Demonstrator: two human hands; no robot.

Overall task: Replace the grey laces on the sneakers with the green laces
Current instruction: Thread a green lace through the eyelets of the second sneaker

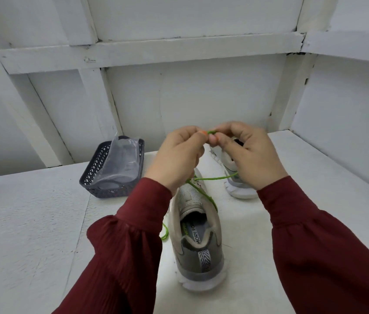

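White table (31,223), centre: we hold the green lace (212,132) up w/ both hands. The left hand (179,155) & right hand (247,155) each pinch it between thumb & fingertips, tips nearly touching. The lace runs down to the near sneaker (198,241), heel toward us. The 2nd sneaker (240,191) sits farther off to the right, partly behind the right hand. Far left: a dark basket (101,177) w/ a clear plastic bag (124,159) in it.
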